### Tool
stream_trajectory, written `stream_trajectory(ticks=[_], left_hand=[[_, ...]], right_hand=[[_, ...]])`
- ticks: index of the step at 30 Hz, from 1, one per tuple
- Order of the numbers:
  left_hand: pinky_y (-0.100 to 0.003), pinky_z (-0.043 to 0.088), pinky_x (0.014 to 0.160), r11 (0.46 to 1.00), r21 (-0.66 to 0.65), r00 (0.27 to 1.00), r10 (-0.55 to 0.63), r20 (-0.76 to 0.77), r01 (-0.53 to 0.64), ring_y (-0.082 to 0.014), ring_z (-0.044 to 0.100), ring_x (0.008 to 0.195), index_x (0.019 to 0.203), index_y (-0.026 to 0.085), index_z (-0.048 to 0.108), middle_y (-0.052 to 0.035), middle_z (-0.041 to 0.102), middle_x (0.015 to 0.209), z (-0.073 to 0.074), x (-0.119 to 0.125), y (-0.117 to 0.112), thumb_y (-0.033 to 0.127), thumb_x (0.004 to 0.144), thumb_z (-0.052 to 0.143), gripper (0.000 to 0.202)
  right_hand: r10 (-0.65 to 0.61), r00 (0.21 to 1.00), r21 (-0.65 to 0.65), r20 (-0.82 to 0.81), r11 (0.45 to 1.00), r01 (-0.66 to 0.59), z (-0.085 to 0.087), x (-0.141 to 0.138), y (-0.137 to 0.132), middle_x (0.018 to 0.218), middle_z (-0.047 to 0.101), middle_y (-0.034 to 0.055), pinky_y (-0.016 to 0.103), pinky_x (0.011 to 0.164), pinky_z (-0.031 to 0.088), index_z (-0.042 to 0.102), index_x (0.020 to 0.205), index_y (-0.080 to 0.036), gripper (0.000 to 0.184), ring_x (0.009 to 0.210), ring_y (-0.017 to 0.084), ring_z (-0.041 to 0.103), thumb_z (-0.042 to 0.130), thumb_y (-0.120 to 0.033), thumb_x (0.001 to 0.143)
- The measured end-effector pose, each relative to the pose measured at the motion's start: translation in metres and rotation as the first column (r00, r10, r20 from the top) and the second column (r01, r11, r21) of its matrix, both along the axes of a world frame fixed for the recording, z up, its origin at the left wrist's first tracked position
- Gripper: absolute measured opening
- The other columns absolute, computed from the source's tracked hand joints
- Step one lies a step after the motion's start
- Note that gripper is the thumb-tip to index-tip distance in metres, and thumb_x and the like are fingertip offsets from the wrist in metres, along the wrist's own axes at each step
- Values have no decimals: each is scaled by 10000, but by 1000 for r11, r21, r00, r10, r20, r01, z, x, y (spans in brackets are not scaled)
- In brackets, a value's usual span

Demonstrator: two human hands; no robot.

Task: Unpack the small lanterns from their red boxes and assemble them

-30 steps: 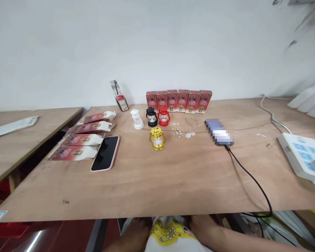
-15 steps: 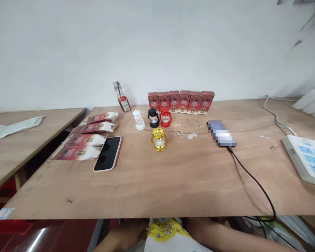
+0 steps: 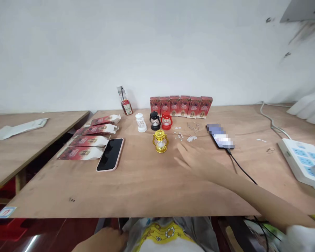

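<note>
While near lantern (image 3: 160,141), right hand (image 3: 195,161) unclenched.

A head-worn camera looks forward and down across a plywood table (image 3: 136,189), its near edge close below the lens and the white wall (image 3: 157,52) beyond, the wide frame taking in the wearer's floral-print top (image 3: 161,233) at bottom and a power strip (image 3: 301,162) at right.

Small gold metallic-looking lantern (image 3: 160,142): mirror-glossy finish around clear middle. White waisted plastic lantern (image 3: 141,122), black rounded plastic lantern (image 3: 154,121) and red rounded plastic lantern (image 3: 166,121): smooth opaque frames. Red-and-white rectangular paperboard cartons (image 3: 86,141): printed, creased at flaps. Broad pale-brown wooden tabletop (image 3: 152,189): grained, mostly matt. Black rectangular glass-faced phone (image 3: 110,154): glossy. White block-shaped plastic power strip (image 3: 304,159): smooth casing.
</note>
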State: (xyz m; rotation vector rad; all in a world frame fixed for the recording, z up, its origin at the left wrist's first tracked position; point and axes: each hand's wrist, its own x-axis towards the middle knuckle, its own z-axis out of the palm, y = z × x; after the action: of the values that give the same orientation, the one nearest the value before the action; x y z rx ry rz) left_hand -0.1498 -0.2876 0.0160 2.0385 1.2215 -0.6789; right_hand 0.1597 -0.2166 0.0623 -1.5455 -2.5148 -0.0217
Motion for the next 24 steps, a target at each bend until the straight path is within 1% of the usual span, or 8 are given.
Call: stream_trajectory(ticks=[3, 6, 9, 13, 15, 19, 21, 24], left_hand=[[-308, 434, 698, 998, -34, 998, -44, 54, 46, -247, 619, 828, 902, 243, 664, -38, 681, 935, 41, 10, 13, 361, 801, 473, 247], [-253, 397, 741, 997, 38, 941, -72, 332, 63, -160, 564, 810, 899, 216, 621, 7, 640, 920, 51, 25, 53, 390, 884, 387, 292], [-246, 406, 690, 995, 54, 817, 33, 575, -78, -139, 527, 752, 887, 168, 567, -5, 586, 823, 21, 43, 102, 427, 866, 438, 290], [-254, 446, 564, 876, -316, 491, 469, 734, -364, -100, 511, 590, 962, 149, 471, 12, 513, 738, -31, 72, 144, 430, 757, 605, 373], [-278, 483, 574, 792, -448, 275, 578, 768, -414, -104, 552, 615, 1040, 150, 444, -24, 543, 848, -44, 89, 152, 390, 705, 680, 475], [-357, 520, 800, 735, -463, -137, 460, 877, -494, -186, 609, 919, 1107, 151, 465, -110, 565, 1125, -48, 122, 158, 359, 652, 738, 570], [-390, 467, 936, 724, -387, -213, 325, 921, -571, -227, 576, 1065, 1118, 150, 495, -114, 578, 1175, -48, 133, 160, 352, 632, 752, 586], [-418, 402, 1024, 689, -189, -164, 103, 981, -699, -250, 544, 1147, 1141, 160, 526, -105, 593, 1200, -49, 138, 160, 344, 655, 738, 562]], right_hand=[[-43, 996, 128, -75, 990, 53, 4, -28, 43, 1284, 445, 148, 325, 689, 480, 383, 1310, -198, 431, 1066, 281, 523, 395, -386, 923], [-30, 999, 122, -35, 992, 34, 3, -46, 72, 1387, 348, 141, 383, 735, 484, 274, 1386, -307, 573, 1140, 338, 468, 478, -475, 878], [-37, 999, 11, 28, 999, 37, -2, -46, 89, 1227, 501, 144, 401, 778, 459, 374, 1325, -263, 484, 1052, 312, 530, 468, -453, 890], [-87, 969, -97, -232, 993, 66, -20, -30, 103, 1001, 591, 101, 370, 767, 434, 451, 1167, -189, 372, 868, 233, 579, 422, -451, 904], [-161, 812, -191, -562, 980, 62, -34, -24, 109, 932, 581, 59, 318, 713, 434, 444, 1098, -196, 338, 779, 182, 561, 419, -464, 893], [-416, 201, -460, -887, 833, -309, -66, -26, 112, 816, 539, -14, 235, 565, 407, 433, 938, -235, 265, 621, 114, 504, 448, -483, 846], [-531, 26, -475, -847, 733, -488, -79, -30, 109, 798, 549, -30, 230, 577, 421, 443, 891, -246, 286, 625, 107, 514, 538, -494, 786], [-571, -58, -444, -819, 694, -567, -94, -37, 103, 889, 599, -15, 252, 662, 457, 509, 926, -260, 329, 728, 122, 558, 615, -504, 732]])
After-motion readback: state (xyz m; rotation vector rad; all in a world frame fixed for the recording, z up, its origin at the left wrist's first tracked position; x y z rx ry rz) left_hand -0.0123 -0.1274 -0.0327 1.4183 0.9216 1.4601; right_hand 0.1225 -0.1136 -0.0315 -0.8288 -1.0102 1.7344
